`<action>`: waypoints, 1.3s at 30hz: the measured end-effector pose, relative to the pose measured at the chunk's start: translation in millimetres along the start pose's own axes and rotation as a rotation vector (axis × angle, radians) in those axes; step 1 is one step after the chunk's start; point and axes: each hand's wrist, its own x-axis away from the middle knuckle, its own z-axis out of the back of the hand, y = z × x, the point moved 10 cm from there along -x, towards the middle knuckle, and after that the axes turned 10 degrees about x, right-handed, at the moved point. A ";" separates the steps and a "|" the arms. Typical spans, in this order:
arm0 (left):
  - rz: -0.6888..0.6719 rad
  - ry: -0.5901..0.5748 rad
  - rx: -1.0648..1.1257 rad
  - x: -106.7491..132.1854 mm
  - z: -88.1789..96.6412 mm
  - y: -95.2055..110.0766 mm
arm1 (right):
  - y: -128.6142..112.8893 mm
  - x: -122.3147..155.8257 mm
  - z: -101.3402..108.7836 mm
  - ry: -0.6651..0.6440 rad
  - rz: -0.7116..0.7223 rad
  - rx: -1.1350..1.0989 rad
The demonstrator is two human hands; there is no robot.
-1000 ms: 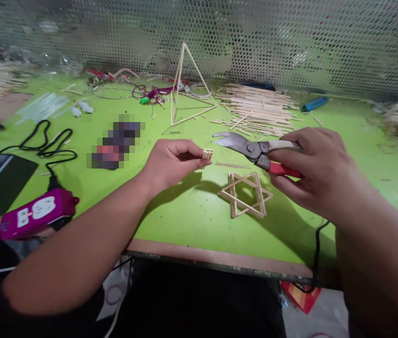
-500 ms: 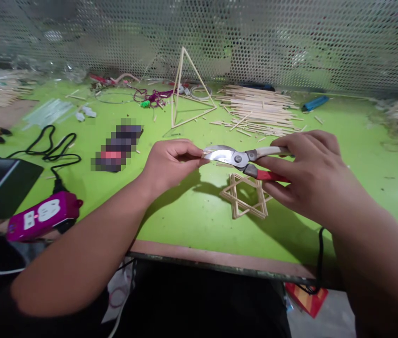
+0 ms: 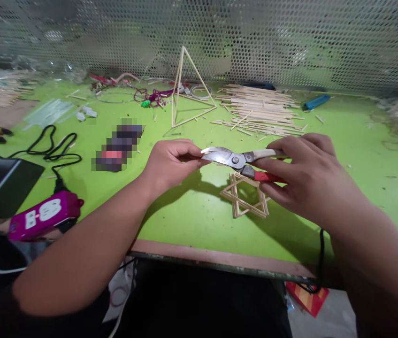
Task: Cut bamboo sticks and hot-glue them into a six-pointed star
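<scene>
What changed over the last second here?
The right hand brought the pruning shears leftward, up to the left hand; the short sticks pinched there earlier are now hard to make out. No release is visible. The six-pointed stick star and stick pyramid stayed put.

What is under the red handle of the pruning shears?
Beneath the red handle, a stick star is partly visible on the green table. The handle and right hand cover some of its right side, which cannot be seen.
</scene>
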 end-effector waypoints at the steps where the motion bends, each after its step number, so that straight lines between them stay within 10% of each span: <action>1: 0.004 0.001 0.006 -0.1 -0.2 -0.5 | 0.0 -0.2 -1.0 -0.009 0.001 -0.001; 17: 0.351 -0.099 0.176 3.5 -11.8 -34.3 | 7.7 -4.1 -27.3 -0.166 -0.093 -0.409; 39: 0.404 -0.044 0.190 7.8 -10.8 -23.6 | 17.9 2.9 -43.1 -0.375 -0.423 -0.515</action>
